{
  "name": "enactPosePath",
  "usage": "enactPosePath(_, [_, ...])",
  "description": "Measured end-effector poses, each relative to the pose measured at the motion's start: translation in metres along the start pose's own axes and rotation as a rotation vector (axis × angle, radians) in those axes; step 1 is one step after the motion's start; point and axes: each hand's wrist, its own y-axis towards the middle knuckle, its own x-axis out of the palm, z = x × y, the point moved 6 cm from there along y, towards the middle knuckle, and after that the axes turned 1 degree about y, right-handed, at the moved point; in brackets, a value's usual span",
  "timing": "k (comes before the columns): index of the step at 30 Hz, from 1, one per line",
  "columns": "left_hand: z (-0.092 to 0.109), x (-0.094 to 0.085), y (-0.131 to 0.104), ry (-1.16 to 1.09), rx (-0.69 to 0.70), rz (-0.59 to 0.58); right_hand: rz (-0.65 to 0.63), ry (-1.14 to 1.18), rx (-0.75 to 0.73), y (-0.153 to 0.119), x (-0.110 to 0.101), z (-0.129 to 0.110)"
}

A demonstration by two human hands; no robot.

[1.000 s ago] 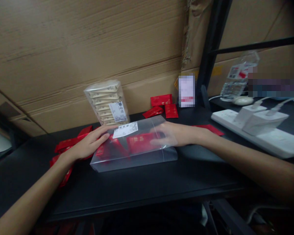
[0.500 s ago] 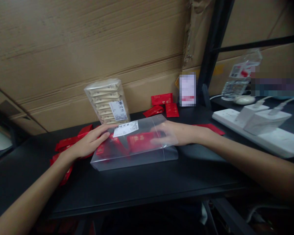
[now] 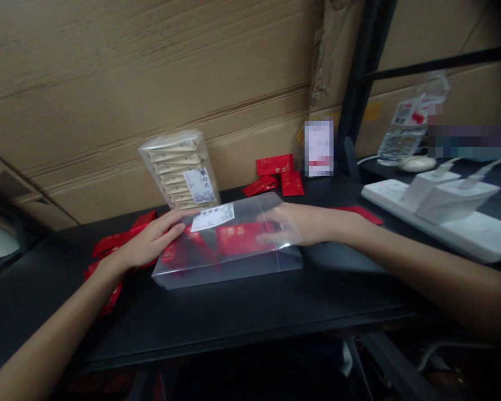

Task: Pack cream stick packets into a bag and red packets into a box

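Observation:
A clear plastic box (image 3: 229, 273) with a white label lies on its side on the black table. My left hand (image 3: 156, 239) holds its left end, the fingers over the top edge and the thumb towards me. My right hand (image 3: 281, 225) reaches through the box's right end, seen hazily through the plastic. Its fingers are closed at the end of a red packet (image 3: 237, 239) inside the box. Another red packet (image 3: 200, 245) leans to the left of it in there. More red packets (image 3: 117, 242) lie beyond and beside my left forearm, partly hidden by it.
A filled clear box (image 3: 177, 170) of cream-coloured packets stands behind. Several red packets (image 3: 292, 182) lie by the cardboard wall (image 3: 150, 67). To the right are a white power strip (image 3: 467, 228) with plugs, a water bottle (image 3: 413, 120) and a black frame post (image 3: 365, 72).
Both hands and the box keep nearly the same places. The red packet in the right fingers has barely moved inside the box, and the whole view has shifted slightly.

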Motion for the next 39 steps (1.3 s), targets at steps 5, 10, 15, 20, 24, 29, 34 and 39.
enactPosePath(5, [-0.0012, 0.0008, 0.0003, 0.008, 0.008, 0.005, 0.008, -0.004, -0.004, 0.0009, 0.0009, 0.0024])
enactPosePath(10, [-0.0037, 0.0009, -0.0004, 0.008, 0.017, 0.015, 0.005, -0.01, -0.022, 0.0015, 0.0022, 0.0031])
enactPosePath(15, [-0.003, 0.0008, -0.001, 0.008, 0.001, 0.0, 0.014, -0.011, -0.02, 0.0017, 0.0025, 0.0056])
enactPosePath(20, [-0.0014, -0.0003, -0.0014, 0.005, 0.017, 0.019, 0.002, -0.007, -0.029, 0.003, 0.0038, 0.0041])
enactPosePath(24, [-0.0016, -0.0003, -0.0019, -0.001, 0.016, 0.019, 0.007, 0.004, -0.015, 0.0032, 0.0027, 0.0015])
enactPosePath(29, [-0.0015, -0.0004, -0.0023, -0.019, -0.005, 0.009, 0.006, 0.009, -0.011, 0.0026, 0.0022, -0.0002])
enactPosePath(34, [-0.0013, 0.0, -0.0021, -0.017, -0.01, 0.001, 0.007, 0.015, 0.014, 0.0028, 0.0029, 0.0017])
enactPosePath(39, [-0.0015, 0.0002, -0.0017, -0.001, 0.003, 0.009, -0.003, 0.002, 0.028, 0.0027, 0.0032, 0.0017])
